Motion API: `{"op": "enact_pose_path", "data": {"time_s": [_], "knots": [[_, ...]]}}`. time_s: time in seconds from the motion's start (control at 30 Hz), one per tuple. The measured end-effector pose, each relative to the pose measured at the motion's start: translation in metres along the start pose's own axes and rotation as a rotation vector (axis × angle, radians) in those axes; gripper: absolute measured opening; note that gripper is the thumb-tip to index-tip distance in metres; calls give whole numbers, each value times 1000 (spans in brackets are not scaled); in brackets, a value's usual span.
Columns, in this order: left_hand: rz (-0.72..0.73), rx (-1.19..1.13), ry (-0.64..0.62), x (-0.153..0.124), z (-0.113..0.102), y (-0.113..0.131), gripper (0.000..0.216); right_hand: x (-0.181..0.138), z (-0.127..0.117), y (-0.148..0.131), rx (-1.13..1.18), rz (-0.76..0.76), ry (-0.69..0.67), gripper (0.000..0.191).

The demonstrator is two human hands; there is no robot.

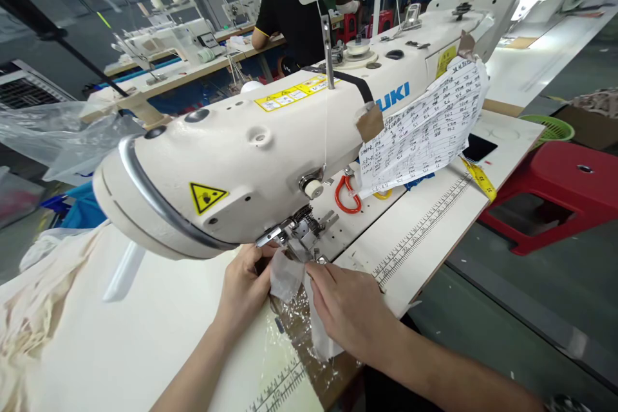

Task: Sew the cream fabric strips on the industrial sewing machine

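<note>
A thin strip of white fabric (286, 275) lies at the needle area of the white sewing machine (270, 141). My left hand (246, 283) pinches the fabric from the left, its thumb along the edge and some fingers hidden under the machine head. On the other side, my right hand (350, 306) has its thumb and forefinger closed on the fabric close to the presser foot (309, 254). Part of the strip hangs down below my right hand. Thread scraps are scattered on the brown surface under the fabric.
Red-handled scissors (348, 195) rest behind the needle. A handwritten sheet (425, 129) is taped to the machine. A yellow tape measure (480, 179) and a phone (479, 147) lie right, near a red stool (555, 193). Cream fabric (33, 328) is piled left. A person (292, 19) sits beyond.
</note>
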State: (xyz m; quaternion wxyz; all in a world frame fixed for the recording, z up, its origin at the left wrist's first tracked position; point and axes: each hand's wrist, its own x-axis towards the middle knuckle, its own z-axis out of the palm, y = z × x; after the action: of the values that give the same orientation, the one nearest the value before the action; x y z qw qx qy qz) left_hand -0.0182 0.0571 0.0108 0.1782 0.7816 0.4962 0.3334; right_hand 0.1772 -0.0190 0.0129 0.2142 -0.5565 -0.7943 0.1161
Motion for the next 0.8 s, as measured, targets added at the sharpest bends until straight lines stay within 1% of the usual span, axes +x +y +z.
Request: {"op": "enact_pose_path", "data": {"time_s": [0.17, 0.23, 0.37, 0.47, 0.57, 0.63, 0.67, 0.73, 0.8], "knots": [[56, 30, -1, -1, 0, -1, 16, -1, 0, -1, -24, 11, -15, 21], [105, 63, 0, -2, 0, -3, 14, -1, 2, -1, -40, 10, -12, 21], [327, 130, 1, -2, 1, -6, 9, -1, 7, -2, -66, 6, 12, 26], [456, 163, -45, -3, -1, -5, 16, -6, 4, -4, -70, 26, 17, 29], [498, 188, -121, -6, -7, 0, 24, -26, -6, -3, 18, 42, -2, 24], [509, 237, -157, -9, -10, 6, 28, -49, -14, 1, 191, 23, -50, 19], [513, 279, -162, -11, -10, 10, 29, -62, -17, 3, 264, -8, -72, 21], [510, 380, -141, -16, -8, 17, 28, -86, -20, 7, 361, -109, -42, 29], [486, 471, -107, -20, -2, 23, 27, -105, -23, 9, 365, -129, -31, 38]]}}
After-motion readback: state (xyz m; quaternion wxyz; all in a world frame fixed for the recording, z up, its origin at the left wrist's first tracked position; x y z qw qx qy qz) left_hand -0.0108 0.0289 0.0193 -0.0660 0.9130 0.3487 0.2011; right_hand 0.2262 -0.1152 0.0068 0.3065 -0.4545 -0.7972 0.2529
